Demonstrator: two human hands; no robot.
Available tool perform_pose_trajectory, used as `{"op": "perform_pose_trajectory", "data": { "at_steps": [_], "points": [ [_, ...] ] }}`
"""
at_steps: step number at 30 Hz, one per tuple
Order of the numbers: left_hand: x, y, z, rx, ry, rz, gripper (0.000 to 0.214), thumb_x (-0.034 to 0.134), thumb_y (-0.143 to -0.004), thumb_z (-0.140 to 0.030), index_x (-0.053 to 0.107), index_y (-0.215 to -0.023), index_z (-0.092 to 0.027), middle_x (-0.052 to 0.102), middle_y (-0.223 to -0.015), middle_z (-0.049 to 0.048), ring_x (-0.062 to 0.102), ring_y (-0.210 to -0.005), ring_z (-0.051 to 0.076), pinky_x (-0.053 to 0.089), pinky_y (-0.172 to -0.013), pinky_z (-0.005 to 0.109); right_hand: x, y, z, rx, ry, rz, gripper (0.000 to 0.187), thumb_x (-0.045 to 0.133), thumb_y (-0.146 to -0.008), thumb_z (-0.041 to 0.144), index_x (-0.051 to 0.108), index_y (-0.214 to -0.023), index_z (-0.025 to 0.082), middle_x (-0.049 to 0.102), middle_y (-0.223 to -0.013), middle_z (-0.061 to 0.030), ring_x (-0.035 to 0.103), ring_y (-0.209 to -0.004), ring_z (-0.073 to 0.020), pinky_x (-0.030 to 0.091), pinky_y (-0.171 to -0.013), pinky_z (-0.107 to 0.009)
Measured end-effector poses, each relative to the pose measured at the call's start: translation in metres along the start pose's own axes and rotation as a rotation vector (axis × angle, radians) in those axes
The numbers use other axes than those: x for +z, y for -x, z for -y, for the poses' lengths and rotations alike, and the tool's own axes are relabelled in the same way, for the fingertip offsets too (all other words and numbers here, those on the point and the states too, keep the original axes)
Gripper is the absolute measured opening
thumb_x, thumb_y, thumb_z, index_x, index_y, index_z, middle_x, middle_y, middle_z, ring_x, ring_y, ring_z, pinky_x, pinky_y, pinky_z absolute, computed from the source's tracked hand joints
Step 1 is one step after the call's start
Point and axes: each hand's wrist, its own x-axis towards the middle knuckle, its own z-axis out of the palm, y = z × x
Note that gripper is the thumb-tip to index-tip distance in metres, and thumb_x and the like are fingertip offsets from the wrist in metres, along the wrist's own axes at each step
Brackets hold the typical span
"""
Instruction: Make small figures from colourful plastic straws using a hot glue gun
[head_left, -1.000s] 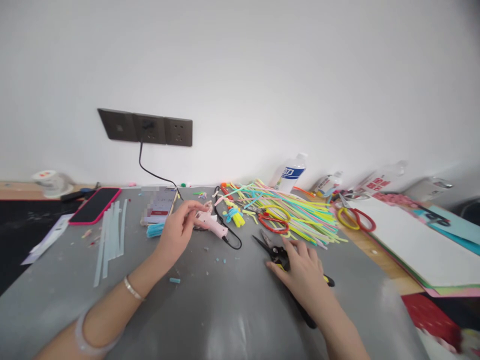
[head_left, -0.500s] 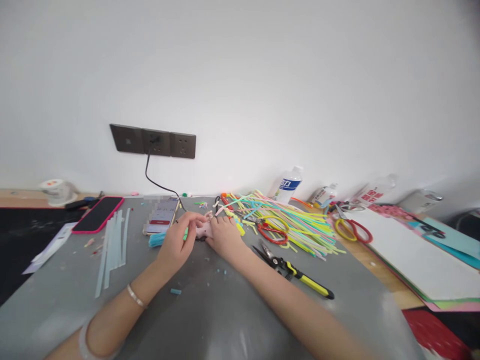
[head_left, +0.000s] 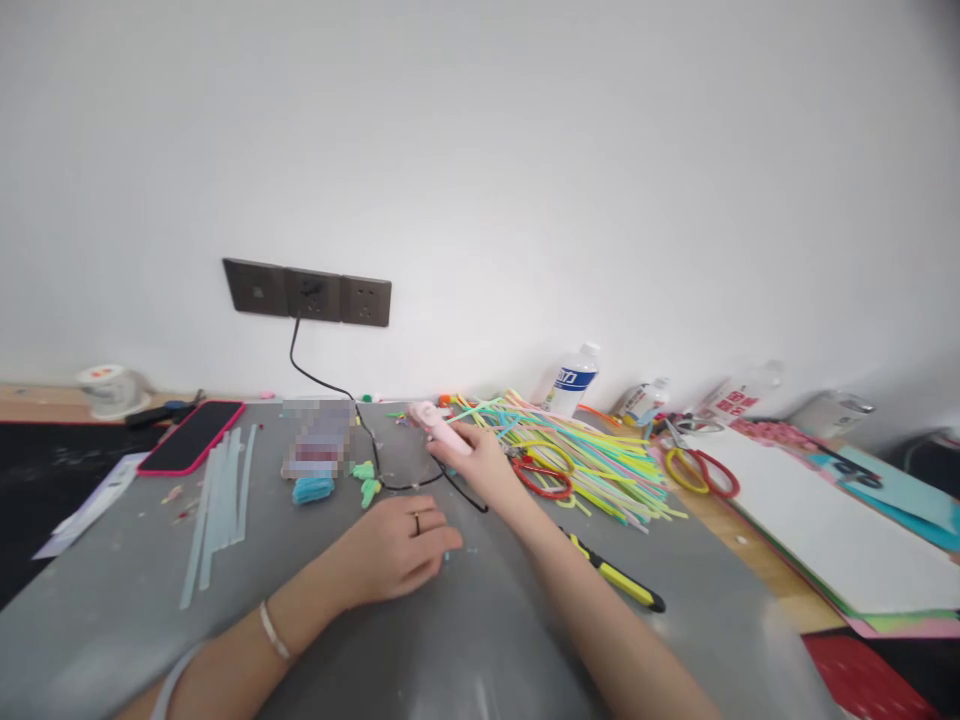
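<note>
A pink hot glue gun [head_left: 448, 436] is in my right hand [head_left: 484, 465], fingers wrapped round its handle. Its front end points toward the wall at the back. My left hand [head_left: 409, 545] rests low over the grey mat with fingers curled together. A small blue bit [head_left: 448, 556] shows right at its fingertips; whether they grip it I cannot tell. Behind the left hand lie green fuzzy shapes [head_left: 366, 482] and a blue bundle of short pieces [head_left: 313, 489]. A black cord [head_left: 405, 486] loops across the mat near the glue gun.
Pastel pipe cleaners [head_left: 615, 460] spread at the right, with red-and-yellow scissors [head_left: 544, 475] on them. Yellow-black pliers [head_left: 626, 583] lie beyond my right forearm. Translucent glue sticks [head_left: 221, 510] and a pink-edged phone [head_left: 193, 438] are on the left. A bottle [head_left: 572, 380] stands by the wall.
My hands were together at the pink glue gun; now they are apart. The right hand has lifted the gun up and right, and the left has come down toward me, uncovering the green shapes.
</note>
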Motion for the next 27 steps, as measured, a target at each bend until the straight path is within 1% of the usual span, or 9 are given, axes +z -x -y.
{"op": "perform_pose_trajectory", "data": {
  "at_steps": [3,5,7,9,13,16,19,22,27],
  "points": [
    [0.005,0.0,0.005,-0.176,-0.021,0.073,0.024,0.046,-0.089,-0.006,0.059,-0.105,-0.019,0.069,-0.1,0.0076,0.061,-0.095,0.02,0.048,-0.087,0.035,-0.015,0.006,-0.008,0.108,-0.494,-0.051,0.037,0.074,-0.072,0.051,0.061,-0.079,0.017,0.044,-0.053,0.0068,0.036,-0.048,-0.0089,0.025,-0.048,-0.024],
    [0.008,0.003,0.008,-0.308,-0.039,0.086,0.025,0.048,-0.09,-0.008,0.058,-0.11,-0.02,0.066,-0.113,0.0091,0.059,-0.105,0.022,0.047,-0.092,0.037,-0.025,0.014,-0.013,0.128,-0.617,-0.067,0.042,0.066,-0.077,0.058,0.051,-0.072,0.02,0.042,-0.053,0.007,0.032,-0.046,-0.0079,0.023,-0.047,-0.023],
    [0.012,0.006,0.01,-0.397,-0.054,0.112,0.028,0.048,-0.09,-0.008,0.057,-0.113,-0.02,0.064,-0.116,0.0095,0.059,-0.104,0.023,0.046,-0.092,0.039,-0.034,0.023,-0.017,0.171,-0.79,-0.05,0.043,0.069,-0.077,0.055,0.046,-0.069,0.021,0.041,-0.053,0.0075,0.03,-0.044,-0.0068,0.022,-0.046,-0.023],
    [0.016,0.009,0.011,-0.446,-0.067,0.153,0.029,0.047,-0.089,-0.007,0.057,-0.113,-0.02,0.066,-0.111,0.0082,0.061,-0.098,0.022,0.043,-0.093,0.041,-0.044,0.031,-0.023,0.214,-0.864,-0.017,0.042,0.07,-0.078,0.053,0.046,-0.069,0.02,0.039,-0.05,0.0081,0.029,-0.041,-0.006,0.019,-0.043,-0.023],
    [0.026,0.014,0.013,-0.449,-0.087,0.215,0.023,0.047,-0.091,-0.007,0.061,-0.103,-0.021,0.068,-0.095,0.0031,0.061,-0.086,0.02,0.038,-0.091,0.041,-0.06,0.044,-0.04,0.248,-0.87,0.037,0.037,0.065,-0.084,0.053,0.057,-0.087,0.017,0.039,-0.048,0.009,0.027,-0.037,-0.005,0.018,-0.04,-0.022],
    [0.028,0.015,0.014,-0.413,-0.088,0.198,0.021,0.049,-0.093,-0.008,0.064,-0.094,-0.022,0.068,-0.087,0.0003,0.06,-0.082,0.018,0.036,-0.088,0.038,-0.067,0.057,-0.055,0.258,-0.789,0.055,0.04,0.06,-0.088,0.055,0.058,-0.095,0.015,0.039,-0.047,0.0094,0.029,-0.035,-0.0052,0.02,-0.039,-0.022],
    [0.026,0.013,0.015,-0.383,-0.075,0.123,0.02,0.051,-0.095,-0.011,0.066,-0.094,-0.023,0.066,-0.087,-0.0003,0.058,-0.082,0.016,0.034,-0.089,0.037,-0.07,0.072,-0.068,0.272,-0.687,0.037,0.042,0.055,-0.091,0.057,0.057,-0.097,0.015,0.04,-0.046,0.0093,0.031,-0.034,-0.0052,0.02,-0.038,-0.021],
    [0.025,0.012,0.014,-0.373,-0.069,0.053,0.025,0.048,-0.094,-0.007,0.067,-0.094,-0.023,0.063,-0.086,-0.0008,0.057,-0.081,0.015,0.03,-0.097,0.039,-0.071,0.082,-0.079,0.309,-0.599,0.067,0.044,0.053,-0.092,0.058,0.056,-0.096,0.015,0.042,-0.047,0.0088,0.032,-0.034,-0.0052,0.022,-0.038,-0.021],
    [0.026,0.013,0.013,-0.405,-0.031,0.053,0.026,0.048,-0.094,-0.007,0.067,-0.094,-0.024,0.061,-0.086,-0.0017,0.057,-0.08,0.014,0.027,-0.103,0.04,-0.074,0.083,-0.082,0.343,-0.547,0.077,0.046,0.052,-0.092,0.06,0.057,-0.096,0.014,0.038,-0.047,0.0097,0.03,-0.035,-0.0052,0.022,-0.037,-0.021]
  ]
}}
